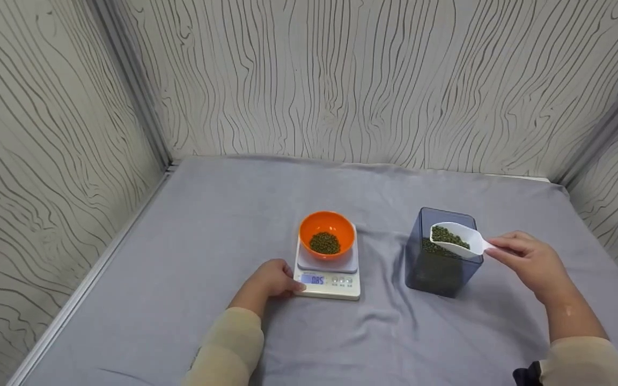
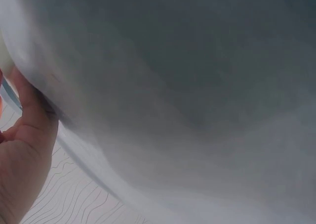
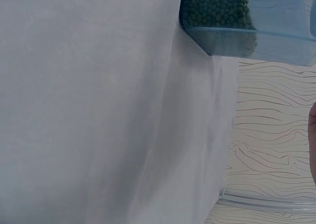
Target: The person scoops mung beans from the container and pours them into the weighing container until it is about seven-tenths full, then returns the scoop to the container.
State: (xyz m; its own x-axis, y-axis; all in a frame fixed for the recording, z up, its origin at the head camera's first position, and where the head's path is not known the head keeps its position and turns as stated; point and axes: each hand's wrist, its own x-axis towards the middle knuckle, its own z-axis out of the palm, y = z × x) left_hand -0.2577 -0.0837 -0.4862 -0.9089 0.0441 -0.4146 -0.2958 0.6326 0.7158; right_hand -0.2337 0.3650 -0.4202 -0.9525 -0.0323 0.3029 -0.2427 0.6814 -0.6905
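Observation:
An orange bowl (image 1: 327, 228) holding a small heap of mung beans (image 1: 324, 243) stands on the white kitchen scale (image 1: 336, 290), whose display (image 1: 313, 279) is lit. My left hand (image 1: 275, 279) grips the scale's near left corner, thumb at the front edge. With my right hand (image 1: 526, 257) I hold a white scoop (image 1: 471, 236) by its handle. Mung beans (image 1: 447, 236) lie in the scoop, which is over the open top of a clear bluish container (image 1: 415, 252). More beans (image 3: 217, 6) fill the container's lower part. Only an edge of the right hand shows in the right wrist view.
Grey cloth (image 1: 223, 214) covers the table, with creases (image 1: 389, 300) between the scale and the container. Wood-grain patterned panels (image 1: 309, 80) close off the back and both sides. A metal rail (image 1: 94, 273) runs along the left edge.

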